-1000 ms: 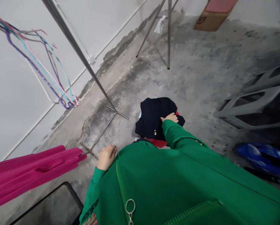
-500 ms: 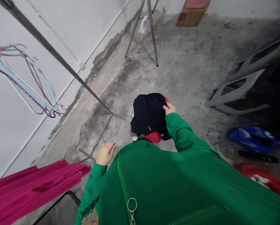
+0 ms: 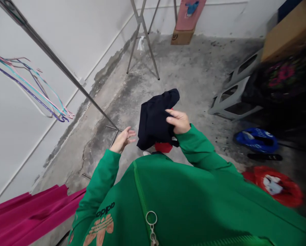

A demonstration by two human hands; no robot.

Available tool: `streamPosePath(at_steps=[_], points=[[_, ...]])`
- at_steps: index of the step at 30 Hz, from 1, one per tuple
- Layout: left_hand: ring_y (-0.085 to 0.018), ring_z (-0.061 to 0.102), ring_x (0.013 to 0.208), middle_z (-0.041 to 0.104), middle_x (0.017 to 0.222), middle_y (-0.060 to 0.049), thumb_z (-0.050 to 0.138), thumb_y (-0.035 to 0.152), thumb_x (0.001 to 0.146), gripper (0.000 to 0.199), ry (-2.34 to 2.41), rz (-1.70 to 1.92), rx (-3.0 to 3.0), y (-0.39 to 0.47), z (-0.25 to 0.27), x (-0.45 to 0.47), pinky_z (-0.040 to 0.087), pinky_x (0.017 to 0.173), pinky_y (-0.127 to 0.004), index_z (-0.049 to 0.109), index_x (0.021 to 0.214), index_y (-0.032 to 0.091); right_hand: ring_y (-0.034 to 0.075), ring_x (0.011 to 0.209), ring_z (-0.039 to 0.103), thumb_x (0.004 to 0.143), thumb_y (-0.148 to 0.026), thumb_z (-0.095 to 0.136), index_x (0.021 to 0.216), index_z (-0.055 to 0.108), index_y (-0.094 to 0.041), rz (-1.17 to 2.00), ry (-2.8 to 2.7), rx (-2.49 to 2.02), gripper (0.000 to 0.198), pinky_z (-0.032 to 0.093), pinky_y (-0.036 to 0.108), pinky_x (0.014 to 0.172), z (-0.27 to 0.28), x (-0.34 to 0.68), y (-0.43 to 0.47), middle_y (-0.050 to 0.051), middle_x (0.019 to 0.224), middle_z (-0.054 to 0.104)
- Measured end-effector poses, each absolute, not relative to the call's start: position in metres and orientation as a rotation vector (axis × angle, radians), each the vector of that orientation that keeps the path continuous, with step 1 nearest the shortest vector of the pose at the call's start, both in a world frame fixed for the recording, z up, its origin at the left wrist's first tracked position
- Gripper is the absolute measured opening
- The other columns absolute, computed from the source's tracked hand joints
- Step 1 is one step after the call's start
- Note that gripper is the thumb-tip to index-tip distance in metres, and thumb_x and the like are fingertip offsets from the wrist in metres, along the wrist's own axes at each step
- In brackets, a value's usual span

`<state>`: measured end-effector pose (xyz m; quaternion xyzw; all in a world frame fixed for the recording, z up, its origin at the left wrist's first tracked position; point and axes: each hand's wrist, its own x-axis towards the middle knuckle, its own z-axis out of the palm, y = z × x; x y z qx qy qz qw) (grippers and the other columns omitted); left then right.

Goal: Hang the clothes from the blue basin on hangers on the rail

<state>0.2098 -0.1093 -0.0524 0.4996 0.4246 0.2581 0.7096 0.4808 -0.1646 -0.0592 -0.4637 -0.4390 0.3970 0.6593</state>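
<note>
A dark navy garment (image 3: 155,119) hangs bunched in front of my green jacket, low in the middle of the head view. One narrow part of it sticks out to the upper right. My right hand (image 3: 179,121) pinches it at its right side, thumb and fingers on the cloth. Just left of the garment is my left hand (image 3: 123,139), fingers apart and holding nothing. Something red (image 3: 163,147) shows below the garment's lower edge; its kind is hidden.
Left, a metal rack pole (image 3: 60,65) and several coloured hangers (image 3: 37,89); magenta cloth (image 3: 35,212) lower left. Metal legs (image 3: 142,44) and a cardboard box (image 3: 182,37) stand behind. Right: grey stools (image 3: 232,97), a blue bag (image 3: 256,140), a red bag (image 3: 278,186).
My left hand has risen and moved right toward the garment, its fingers spreading. My right hand has shifted slightly left on the garment, whose shape has changed. The view has tilted up.
</note>
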Motion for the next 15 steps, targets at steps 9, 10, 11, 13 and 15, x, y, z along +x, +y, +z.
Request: streamPosePath(at_steps=[9,10,11,13,15], points=[[-0.016,0.06,0.059,0.058,0.052,0.004,0.066,0.013,0.05,0.007,1.072,0.625,1.185,-0.087,-0.029,0.202,0.053,0.059,-0.027,0.06,0.054,0.015,0.018,0.11,0.062,0.092,-0.04,0.048,0.083,0.063,-0.012,1.049,-2.066,-0.453,0.034,0.049,0.031,0.097,-0.024,0.356,-0.162,0.018,0.118,0.064],[-0.016,0.062,0.061,0.061,0.055,0.003,0.063,0.014,0.049,0.009,1.09,0.714,1.148,-0.091,-0.028,0.19,0.053,0.06,-0.027,0.062,0.058,0.015,0.018,0.111,0.061,0.093,-0.04,0.048,0.086,0.064,-0.012,1.078,-2.078,-0.395,0.033,0.049,0.03,0.096,-0.02,0.36,-0.162,0.018,0.119,0.064],[-0.018,0.065,0.067,0.066,0.062,0.002,0.062,0.014,0.049,0.017,1.103,0.81,1.099,-0.095,-0.026,0.176,0.054,0.063,-0.027,0.065,0.065,0.016,0.018,0.11,0.062,0.093,-0.039,0.048,0.088,0.064,-0.012,1.098,-2.063,-0.352,0.032,0.05,0.03,0.095,-0.017,0.367,-0.162,0.017,0.116,0.065],[-0.022,0.068,0.084,0.071,0.074,0.0,0.062,0.015,0.048,0.029,1.145,1.036,1.029,-0.103,-0.022,0.148,0.057,0.074,-0.03,0.068,0.076,0.017,0.016,0.102,0.066,0.094,-0.036,0.047,0.091,0.065,-0.013,1.054,-1.941,-0.402,0.03,0.052,0.029,0.091,-0.012,0.386,-0.158,0.014,0.105,0.069],[-0.025,0.066,0.1,0.073,0.083,-0.001,0.064,0.017,0.05,0.03,1.216,1.191,1.032,-0.11,-0.016,0.119,0.055,0.087,-0.031,0.069,0.079,0.02,0.018,0.103,0.064,0.09,-0.039,0.053,0.102,0.064,-0.016,0.872,-1.785,-0.636,0.028,0.051,0.034,0.095,-0.015,0.403,-0.148,0.012,0.106,0.068]])
